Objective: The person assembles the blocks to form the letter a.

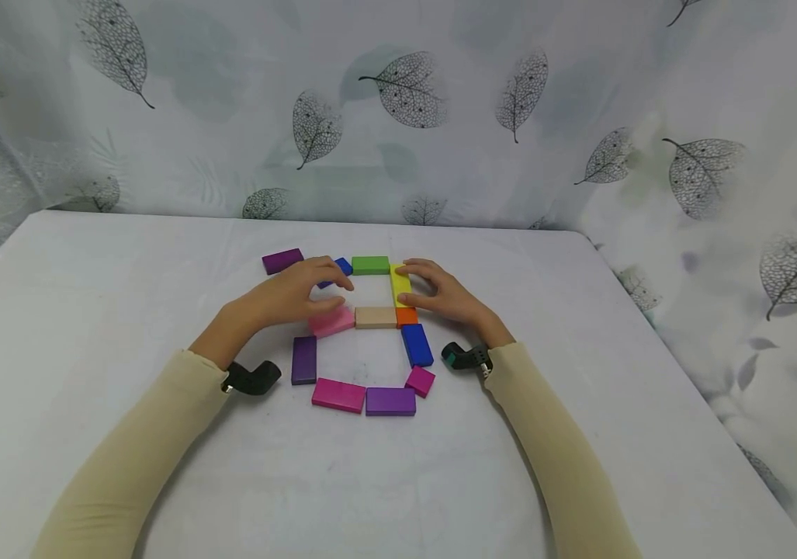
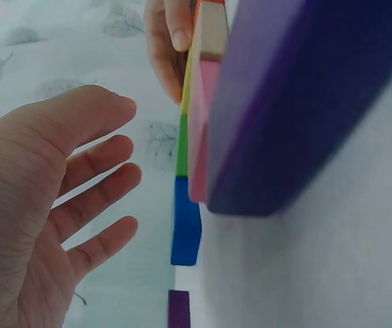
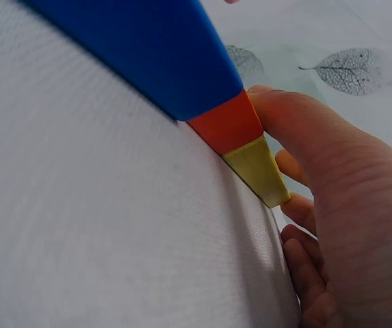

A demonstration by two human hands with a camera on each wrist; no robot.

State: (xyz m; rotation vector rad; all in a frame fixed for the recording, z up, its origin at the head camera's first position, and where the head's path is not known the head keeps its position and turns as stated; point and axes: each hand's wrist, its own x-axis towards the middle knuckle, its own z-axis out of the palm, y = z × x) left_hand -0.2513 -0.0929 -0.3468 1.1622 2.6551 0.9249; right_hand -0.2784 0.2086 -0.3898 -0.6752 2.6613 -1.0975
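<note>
My right hand point(image 1: 448, 296) pinches the yellow block point(image 1: 400, 286) between thumb and fingers, on the white table. At that block's near end sits an orange block point(image 1: 407, 316); a green block point(image 1: 370, 265) adjoins its far end. My left hand point(image 1: 289, 293) hovers with relaxed, parted fingers over the left side of the layout, holding nothing. Beneath and around it are a pink block point(image 1: 334, 321) and a blue block point(image 1: 344, 266), partly hidden by the fingers in the head view. A beige block point(image 1: 375, 317) lies between the pink and orange ones.
A purple block point(image 1: 282, 261) lies at the far left. Nearer me, a dark purple block point(image 1: 303, 360), a magenta block point(image 1: 338, 395), a violet block point(image 1: 390, 401), a small magenta block point(image 1: 420, 381) and another blue block point(image 1: 417, 345) curve around. Leaf-patterned cloth point(image 1: 216, 116) hangs behind.
</note>
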